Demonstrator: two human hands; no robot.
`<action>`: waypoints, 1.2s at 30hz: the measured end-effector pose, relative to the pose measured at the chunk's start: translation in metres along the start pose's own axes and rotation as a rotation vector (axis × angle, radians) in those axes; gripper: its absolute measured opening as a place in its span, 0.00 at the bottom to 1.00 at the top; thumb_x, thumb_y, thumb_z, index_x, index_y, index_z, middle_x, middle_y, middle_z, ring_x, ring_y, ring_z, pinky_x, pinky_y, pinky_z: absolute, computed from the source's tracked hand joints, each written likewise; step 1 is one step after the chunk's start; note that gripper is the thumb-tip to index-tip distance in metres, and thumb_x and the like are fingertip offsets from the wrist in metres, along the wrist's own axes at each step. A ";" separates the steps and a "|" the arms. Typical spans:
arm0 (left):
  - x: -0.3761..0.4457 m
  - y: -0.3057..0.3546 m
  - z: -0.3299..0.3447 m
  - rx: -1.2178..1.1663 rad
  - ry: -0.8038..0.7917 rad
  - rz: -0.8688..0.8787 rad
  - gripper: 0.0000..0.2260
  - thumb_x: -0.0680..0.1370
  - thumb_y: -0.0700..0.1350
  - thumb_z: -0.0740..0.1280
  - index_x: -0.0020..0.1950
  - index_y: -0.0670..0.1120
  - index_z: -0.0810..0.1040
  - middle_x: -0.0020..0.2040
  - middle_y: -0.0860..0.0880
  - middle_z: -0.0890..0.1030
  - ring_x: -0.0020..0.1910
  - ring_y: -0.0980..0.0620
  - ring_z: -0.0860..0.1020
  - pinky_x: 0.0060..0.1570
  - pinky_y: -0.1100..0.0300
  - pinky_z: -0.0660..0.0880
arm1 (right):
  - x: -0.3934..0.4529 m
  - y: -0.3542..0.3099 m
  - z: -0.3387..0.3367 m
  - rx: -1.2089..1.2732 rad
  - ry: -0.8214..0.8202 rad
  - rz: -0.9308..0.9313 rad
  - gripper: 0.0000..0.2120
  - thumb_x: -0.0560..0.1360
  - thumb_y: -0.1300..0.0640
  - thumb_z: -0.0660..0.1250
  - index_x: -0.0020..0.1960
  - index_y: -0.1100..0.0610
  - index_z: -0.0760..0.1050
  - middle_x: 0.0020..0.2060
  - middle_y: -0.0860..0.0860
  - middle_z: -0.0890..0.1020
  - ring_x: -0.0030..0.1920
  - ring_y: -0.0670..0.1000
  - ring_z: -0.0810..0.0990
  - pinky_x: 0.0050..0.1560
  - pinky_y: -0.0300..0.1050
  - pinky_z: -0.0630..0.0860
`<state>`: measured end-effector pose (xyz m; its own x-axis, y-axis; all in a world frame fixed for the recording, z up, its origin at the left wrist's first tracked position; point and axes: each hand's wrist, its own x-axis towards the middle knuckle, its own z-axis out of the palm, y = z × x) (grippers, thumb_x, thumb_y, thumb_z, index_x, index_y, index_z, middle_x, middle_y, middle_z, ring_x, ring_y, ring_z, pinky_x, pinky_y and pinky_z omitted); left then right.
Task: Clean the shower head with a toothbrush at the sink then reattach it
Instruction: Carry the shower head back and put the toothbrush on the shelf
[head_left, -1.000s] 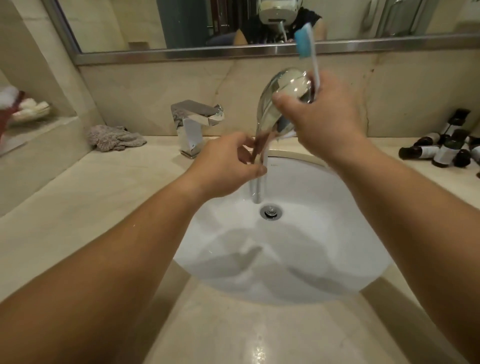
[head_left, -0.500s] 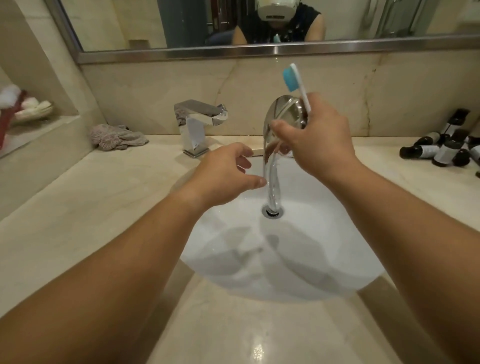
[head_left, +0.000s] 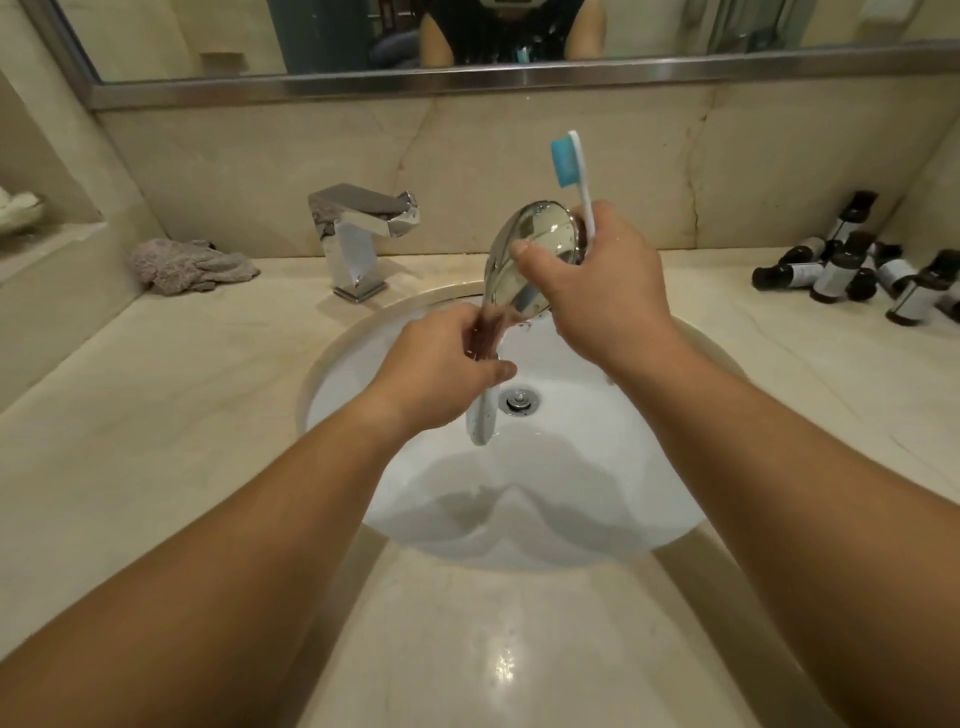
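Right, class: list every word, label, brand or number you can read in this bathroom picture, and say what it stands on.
No text can be read anywhere.
Small dark bottles at the right of the counter: pale labels, print too small and blurred to read.
Tap, shower head, toothbrush: no visible marking.

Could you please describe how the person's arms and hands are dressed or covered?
Both forearms are bare, with no sleeves in view. The left hand and right hand wear no gloves. No watch, bracelet or ring shows on either wrist or on the visible fingers.
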<state>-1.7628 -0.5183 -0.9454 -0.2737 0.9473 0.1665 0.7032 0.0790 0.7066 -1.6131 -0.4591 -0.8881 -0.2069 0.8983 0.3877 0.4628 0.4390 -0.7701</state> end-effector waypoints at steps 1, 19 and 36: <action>-0.003 0.007 -0.006 0.006 0.021 0.021 0.14 0.72 0.48 0.79 0.55 0.53 0.81 0.38 0.57 0.77 0.39 0.55 0.77 0.45 0.56 0.74 | 0.000 -0.007 -0.005 0.011 0.001 -0.017 0.16 0.74 0.42 0.70 0.51 0.52 0.70 0.37 0.45 0.75 0.36 0.45 0.73 0.34 0.39 0.70; -0.034 0.047 -0.024 0.202 0.127 0.133 0.10 0.74 0.50 0.76 0.54 0.53 0.82 0.40 0.56 0.80 0.44 0.50 0.81 0.42 0.56 0.73 | -0.026 -0.023 -0.037 0.167 0.070 0.024 0.13 0.71 0.45 0.72 0.47 0.48 0.71 0.38 0.46 0.79 0.37 0.47 0.79 0.41 0.44 0.78; -0.066 0.061 -0.044 0.147 0.224 0.094 0.06 0.78 0.49 0.72 0.53 0.50 0.80 0.47 0.53 0.81 0.48 0.50 0.78 0.49 0.57 0.71 | -0.079 -0.029 -0.090 -0.102 -0.021 0.197 0.24 0.77 0.35 0.61 0.59 0.54 0.70 0.47 0.51 0.77 0.45 0.51 0.76 0.45 0.52 0.77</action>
<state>-1.7311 -0.5894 -0.8826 -0.3295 0.8617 0.3858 0.8153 0.0536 0.5765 -1.5329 -0.5451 -0.8507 -0.1211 0.9672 0.2235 0.5806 0.2516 -0.7743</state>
